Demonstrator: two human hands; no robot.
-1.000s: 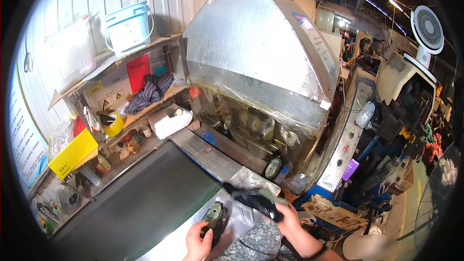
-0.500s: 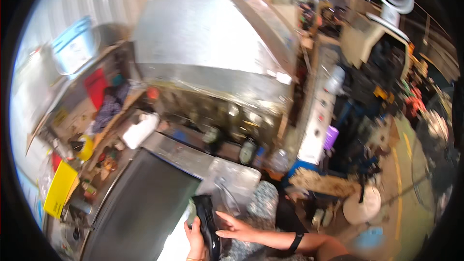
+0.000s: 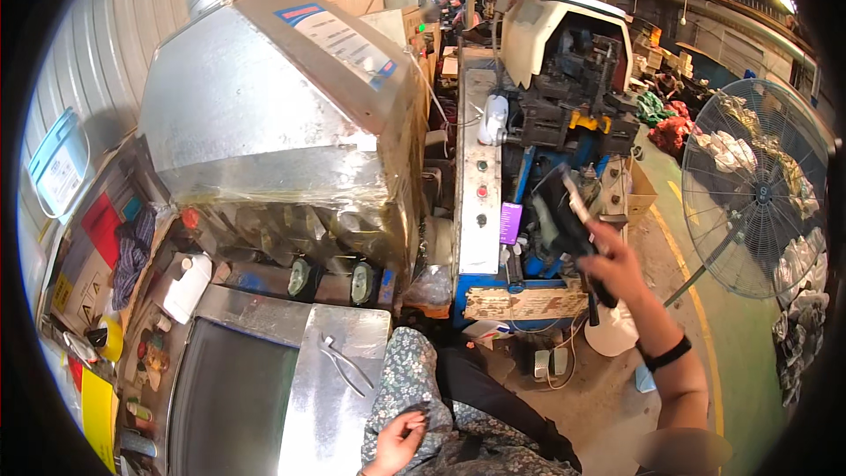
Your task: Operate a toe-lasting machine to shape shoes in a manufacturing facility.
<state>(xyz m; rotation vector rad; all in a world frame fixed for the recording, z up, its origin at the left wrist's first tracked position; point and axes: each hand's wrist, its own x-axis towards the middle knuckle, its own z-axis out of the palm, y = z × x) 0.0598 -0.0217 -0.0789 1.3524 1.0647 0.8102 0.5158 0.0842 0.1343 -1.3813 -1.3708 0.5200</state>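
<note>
My right hand (image 3: 612,264) is stretched out to the right, closed around a black shoe-like piece (image 3: 553,207) with a pale edge. Motion blurs its outline, so its exact kind is unclear. It hangs in front of the dark machine (image 3: 560,115) with control buttons. Above the floral cloth (image 3: 405,379) on my lap, my left hand (image 3: 397,445) has its fingers curled in, with nothing visible in them. To its upper left, metal pliers (image 3: 346,365) lie on the bare metal plate (image 3: 304,423) beside the dark conveyor belt (image 3: 233,397).
A metal hood (image 3: 256,92) stands over the far end of the belt. At left are a white jug (image 3: 187,289) and a yellow sheet (image 3: 99,419). A large standing fan (image 3: 762,189) is at right. A white bucket (image 3: 612,331) stands on the floor below the machine.
The black piece has gone from my left hand to my right and swung rightward to the machine. My left hand has dropped to my lap. The view has turned right; the pliers are now plain.
</note>
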